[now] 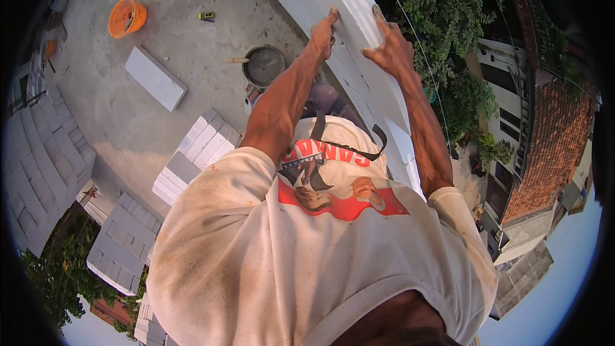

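A long wall of white blocks runs from the top of the view down past my right side. My left hand [325,33] is at its left edge, with fingers curled against the side of a white block [355,38]. Across from it, my right hand [392,48] grips the right edge, thumb pressed on the white surface and the other fingers partly hidden over the outer side. Bare white surface shows between the two hands. The joint between this block and its neighbours is hard to make out.
Left of the wall, a dark mortar tub [264,66] with a wooden handle stands on the concrete floor. Farther off are a loose white block [155,78], an orange bucket [127,18] and a yellow-black tape measure [206,16]. Block stacks [198,154] stand left; a cable [416,38] passes outside the wall.
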`<state>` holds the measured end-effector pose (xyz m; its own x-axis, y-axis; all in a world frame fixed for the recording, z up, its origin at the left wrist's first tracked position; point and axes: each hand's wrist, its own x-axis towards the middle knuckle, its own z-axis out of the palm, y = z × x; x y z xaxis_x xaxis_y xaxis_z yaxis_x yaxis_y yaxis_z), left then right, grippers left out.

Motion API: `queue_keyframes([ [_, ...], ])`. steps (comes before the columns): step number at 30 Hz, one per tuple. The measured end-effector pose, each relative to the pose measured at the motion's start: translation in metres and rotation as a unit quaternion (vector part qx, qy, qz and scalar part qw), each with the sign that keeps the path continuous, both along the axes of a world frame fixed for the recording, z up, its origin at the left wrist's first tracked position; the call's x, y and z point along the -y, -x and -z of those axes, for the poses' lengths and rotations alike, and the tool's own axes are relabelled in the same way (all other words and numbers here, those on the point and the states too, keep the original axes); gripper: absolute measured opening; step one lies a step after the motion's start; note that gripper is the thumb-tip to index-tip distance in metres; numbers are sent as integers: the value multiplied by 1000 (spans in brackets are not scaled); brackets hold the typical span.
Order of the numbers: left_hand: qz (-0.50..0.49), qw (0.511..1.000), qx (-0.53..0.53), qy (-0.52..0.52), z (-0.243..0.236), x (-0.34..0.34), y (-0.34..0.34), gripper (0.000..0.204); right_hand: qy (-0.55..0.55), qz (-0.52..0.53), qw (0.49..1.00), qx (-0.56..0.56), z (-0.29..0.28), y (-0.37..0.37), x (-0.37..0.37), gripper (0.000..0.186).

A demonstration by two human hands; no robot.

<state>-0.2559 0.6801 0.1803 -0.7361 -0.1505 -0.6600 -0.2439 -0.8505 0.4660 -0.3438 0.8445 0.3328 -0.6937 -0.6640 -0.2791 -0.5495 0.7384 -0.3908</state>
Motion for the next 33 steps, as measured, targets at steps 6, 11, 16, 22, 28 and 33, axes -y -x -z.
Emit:
queue_keyframes([
  [6, -46, 998, 41, 34, 11, -6, -1, 74, -26, 0, 1000, -1, -13, -5, 8, 118],
  [11, -50, 996, 58, 44, 9, -10, 0, 72, -5, 3, 1000, 2, -11, -6, 2, 119],
  [16, -38, 997, 49, 49, 10, -5, -7, 85, 12, -7, 1000, -1, -5, -6, 2, 122],
  [22, 9, 1000, -14, 18, -3, -4, -13, 117, 17, -20, 999, -27, -6, -7, -4, 121],
  [28, 1, 1000, -11, 19, 3, -5, -13, 115, 3, -8, 1000, -7, -19, -11, -1, 118],
  [33, 15, 997, 52, 49, 14, 5, -18, 99, -9, -5, 1000, -7, -10, -8, 3, 115],
])
